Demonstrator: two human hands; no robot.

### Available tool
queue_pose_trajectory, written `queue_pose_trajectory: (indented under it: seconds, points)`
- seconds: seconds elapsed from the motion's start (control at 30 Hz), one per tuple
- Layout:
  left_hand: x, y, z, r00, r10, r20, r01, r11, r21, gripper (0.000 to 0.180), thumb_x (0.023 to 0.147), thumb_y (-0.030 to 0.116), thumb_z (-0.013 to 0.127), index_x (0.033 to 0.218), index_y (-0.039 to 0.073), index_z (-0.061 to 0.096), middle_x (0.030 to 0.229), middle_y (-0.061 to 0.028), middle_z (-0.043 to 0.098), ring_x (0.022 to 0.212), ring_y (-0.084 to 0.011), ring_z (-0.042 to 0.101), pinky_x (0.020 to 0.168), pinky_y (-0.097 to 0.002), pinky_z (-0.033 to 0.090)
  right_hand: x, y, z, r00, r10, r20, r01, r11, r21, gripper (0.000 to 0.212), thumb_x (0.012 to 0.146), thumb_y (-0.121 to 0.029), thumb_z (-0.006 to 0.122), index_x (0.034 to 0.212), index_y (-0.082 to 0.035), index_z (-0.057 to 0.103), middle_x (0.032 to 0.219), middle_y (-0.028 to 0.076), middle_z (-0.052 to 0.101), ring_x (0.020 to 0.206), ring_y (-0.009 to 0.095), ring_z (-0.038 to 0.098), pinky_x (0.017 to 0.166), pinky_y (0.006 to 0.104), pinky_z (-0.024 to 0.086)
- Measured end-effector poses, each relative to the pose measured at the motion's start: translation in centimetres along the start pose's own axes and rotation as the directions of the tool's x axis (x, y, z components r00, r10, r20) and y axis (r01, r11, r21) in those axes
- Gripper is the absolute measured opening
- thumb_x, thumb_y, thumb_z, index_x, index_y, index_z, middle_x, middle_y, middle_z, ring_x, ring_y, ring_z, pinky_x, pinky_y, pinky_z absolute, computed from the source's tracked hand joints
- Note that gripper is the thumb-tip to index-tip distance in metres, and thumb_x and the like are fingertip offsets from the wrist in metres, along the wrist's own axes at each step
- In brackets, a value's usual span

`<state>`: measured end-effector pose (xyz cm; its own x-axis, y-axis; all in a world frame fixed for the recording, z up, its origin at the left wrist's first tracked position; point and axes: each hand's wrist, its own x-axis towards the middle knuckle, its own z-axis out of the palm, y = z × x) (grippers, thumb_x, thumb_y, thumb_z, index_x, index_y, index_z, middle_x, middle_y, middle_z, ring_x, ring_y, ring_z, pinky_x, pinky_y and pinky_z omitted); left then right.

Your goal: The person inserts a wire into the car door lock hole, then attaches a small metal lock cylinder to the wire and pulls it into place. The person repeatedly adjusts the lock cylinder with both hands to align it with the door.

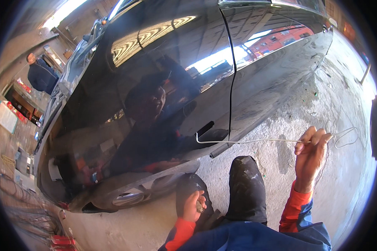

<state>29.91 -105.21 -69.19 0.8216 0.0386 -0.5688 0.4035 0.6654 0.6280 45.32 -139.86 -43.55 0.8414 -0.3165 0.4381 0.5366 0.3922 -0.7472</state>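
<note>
My right hand (312, 154) is raised to the right of my knees, fingers pinching a long thin bent wire (255, 141). One end of the wire curls into a loop beyond my fingers. Its other, hooked end lies over the lower edge of a glossy black car body (155, 54), beside a short dark strip (205, 128); I cannot tell whether it touches. Near my left knee my left hand (192, 206) is closed, palm partly up, around a small brownish thing I cannot make out.
The car's wheel (132, 196) is low at left. Rough concrete floor (280, 121) spreads under and right of me. Coiled cables (33, 217) and a red item (63, 240) lie at lower left. Another person (42, 75) stands far left, beyond the car.
</note>
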Motion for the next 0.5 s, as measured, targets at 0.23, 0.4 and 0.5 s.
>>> queue_pose_trajectory:
  seconds: [0.23, 0.4, 0.5]
  points:
    - [0.8, -0.4, -0.7, 0.998, 0.029, 0.061, -0.032, 0.998, 0.056, 0.035, 0.112, 0.030, 0.061, 0.126, -0.002, 0.067, 0.090, -0.0116, 0.071, 0.064, -0.0175, 0.064, 0.061, -0.0348, 0.055, 0.7, -0.1, 1.7, 0.971, -0.163, 0.174, 0.182, 0.979, -0.097, 0.052, 0.118, -0.051, 0.036, 0.099, -0.006, 0.054, 0.084, 0.012, 0.056, 0.064, 0.020, 0.060, 0.061, 0.0329, 0.052]
    - [0.8, -0.6, -0.9, 0.996, 0.042, 0.074, -0.049, 0.995, 0.091, 0.036, 0.112, 0.031, 0.061, 0.126, -0.002, 0.067, 0.090, -0.0124, 0.071, 0.063, -0.0170, 0.064, 0.060, -0.0337, 0.055, 0.9, -1.0, 2.0, 0.988, -0.154, 0.013, 0.155, 0.986, -0.067, 0.050, 0.119, -0.049, 0.035, 0.100, -0.007, 0.055, 0.083, 0.012, 0.058, 0.066, 0.020, 0.061, 0.063, 0.0320, 0.052]
    - [0.0, 0.5, 0.7, 0.996, 0.036, 0.084, -0.045, 0.993, 0.106, 0.041, 0.113, 0.033, 0.059, 0.131, -0.003, 0.065, 0.090, -0.0128, 0.071, 0.063, -0.0166, 0.063, 0.059, -0.0327, 0.054, 0.6, -1.6, 1.8, 0.989, -0.133, 0.070, 0.138, 0.987, -0.079, 0.049, 0.119, -0.048, 0.035, 0.099, -0.008, 0.054, 0.083, 0.011, 0.059, 0.066, 0.021, 0.063, 0.064, 0.0316, 0.053]
